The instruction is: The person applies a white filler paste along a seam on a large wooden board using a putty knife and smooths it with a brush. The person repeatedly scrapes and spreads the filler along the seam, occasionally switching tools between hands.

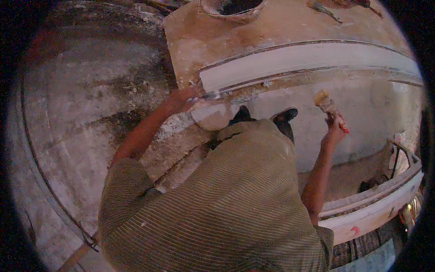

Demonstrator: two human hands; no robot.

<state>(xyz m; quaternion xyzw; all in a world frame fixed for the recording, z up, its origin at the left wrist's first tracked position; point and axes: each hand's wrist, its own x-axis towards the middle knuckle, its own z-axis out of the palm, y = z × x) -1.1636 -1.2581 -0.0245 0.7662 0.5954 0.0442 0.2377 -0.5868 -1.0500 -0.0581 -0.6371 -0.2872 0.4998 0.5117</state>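
Observation:
My right hand [336,128] is wrapped round the red handle of a paintbrush [323,99], its yellowish bristles pointing away from me. The brush is held clear of the long white strip of moulding [308,60], which lies across the work surface ahead of me. At the near left corner of that strip, my left hand [182,100] is closed on a thin, pale metal tool like a scraper [206,97]. Blur hides its exact kind. A pale rounded piece [212,118] lies just below this hand, by my feet.
A crusted round bucket [232,17] stands at the far edge of the brown board [190,36]. Several hand tools [327,12] lie at the far right. Another white moulding [371,215] runs along my right side. Stained concrete floor [86,99] spreads to the left.

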